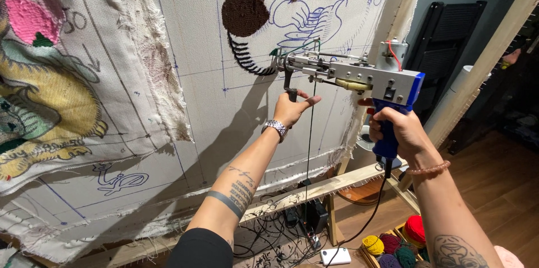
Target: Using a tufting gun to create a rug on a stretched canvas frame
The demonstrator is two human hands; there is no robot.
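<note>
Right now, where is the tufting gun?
In the head view, the tufting gun is at upper centre-right, its tip against the stretched cloth. The right hand grips its blue handle; the left hand holds the front grip.

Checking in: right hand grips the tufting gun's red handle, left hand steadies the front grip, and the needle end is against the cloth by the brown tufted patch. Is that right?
Not quite: the head view shows the handle is blue, not red. The right hand grips the blue handle of the tufting gun, the left hand steadies the front grip, and the needle end meets the cloth near the brown tufted patch.
</note>
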